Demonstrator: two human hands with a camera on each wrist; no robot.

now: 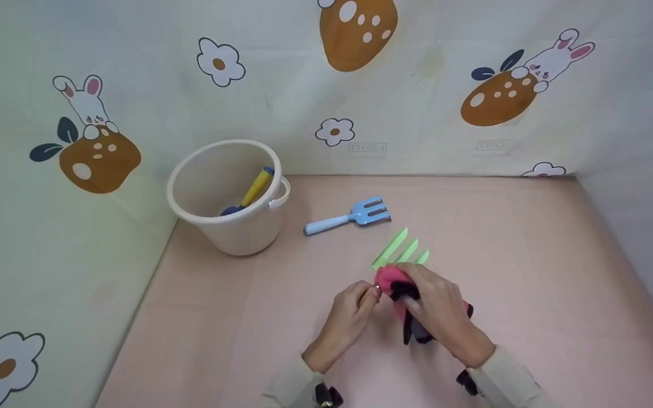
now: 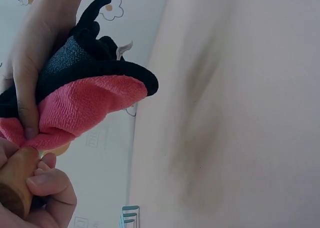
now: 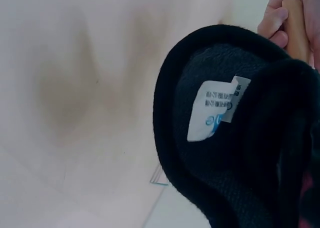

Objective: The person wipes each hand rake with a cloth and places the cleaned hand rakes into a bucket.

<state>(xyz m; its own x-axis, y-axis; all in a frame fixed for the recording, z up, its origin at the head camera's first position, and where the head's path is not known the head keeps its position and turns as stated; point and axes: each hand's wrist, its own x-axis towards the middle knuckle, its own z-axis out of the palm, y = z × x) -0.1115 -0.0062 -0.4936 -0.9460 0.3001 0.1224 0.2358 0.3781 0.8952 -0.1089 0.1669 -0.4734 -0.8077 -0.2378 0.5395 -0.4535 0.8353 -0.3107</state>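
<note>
My left hand (image 1: 360, 300) curls round the wooden handle (image 2: 15, 183) of a small green rake, whose tines (image 1: 401, 249) point away from me above the pink table (image 1: 530, 272). My right hand (image 1: 425, 297) grips a pink and black knitted cloth (image 1: 393, 281), possibly a glove, and presses it onto the rake just behind the tines. In the left wrist view the cloth (image 2: 85, 100) bulges over the handle. The right wrist view shows the cloth's black inside (image 3: 250, 178) with a white label (image 3: 215, 113) and the handle (image 3: 296, 30) beyond.
A cream bucket (image 1: 241, 235) stands at the back left with a yellow-handled blue shovel (image 1: 255, 190) inside. A light blue toy fork (image 1: 349, 217) lies between the bucket and the rake. Patterned fabric walls close the back and both sides.
</note>
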